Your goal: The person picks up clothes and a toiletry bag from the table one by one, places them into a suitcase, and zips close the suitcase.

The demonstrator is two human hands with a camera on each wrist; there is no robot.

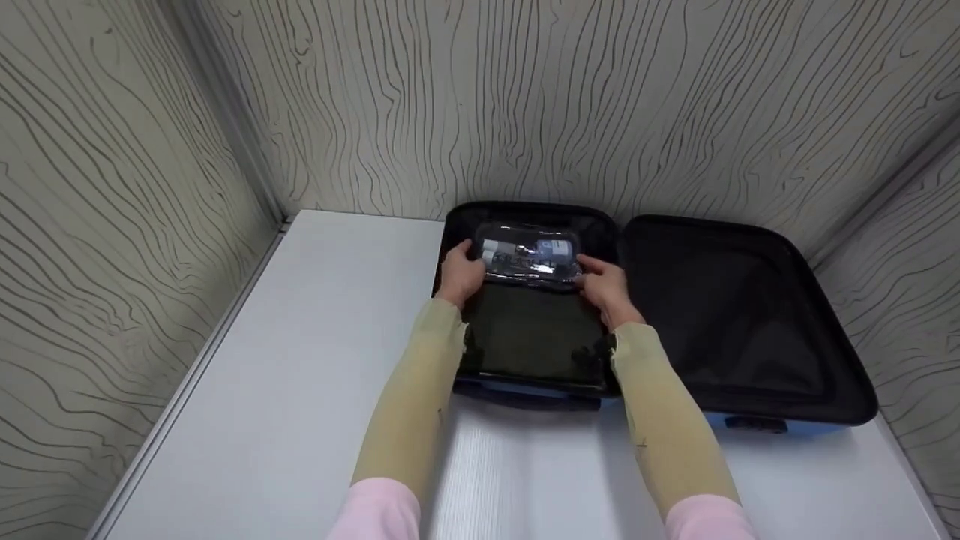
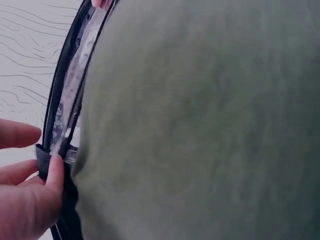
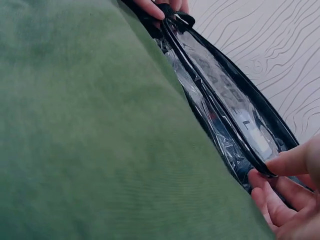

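A clear zip pouch (image 1: 525, 255) with black edging and small bottles inside lies at the far end of the open suitcase's left half (image 1: 536, 397). At the pouch's left end, my left hand (image 1: 461, 274) pinches its corner by a black tab, thumb against the near side, as the left wrist view shows. My right hand (image 1: 604, 287) holds the opposite end, thumb on top and fingers below in the right wrist view. Nearer than the pouch lies a dark green cloth (image 1: 531, 330), which fills much of both wrist views. The pouch's underside is hidden.
The suitcase's other half (image 1: 727, 315), black inside with a blue shell, lies flat at the right. Both halves rest on a white table (image 1: 300, 360) close to a wood-grain patterned wall (image 1: 487, 97). More patterned panels stand left and right.
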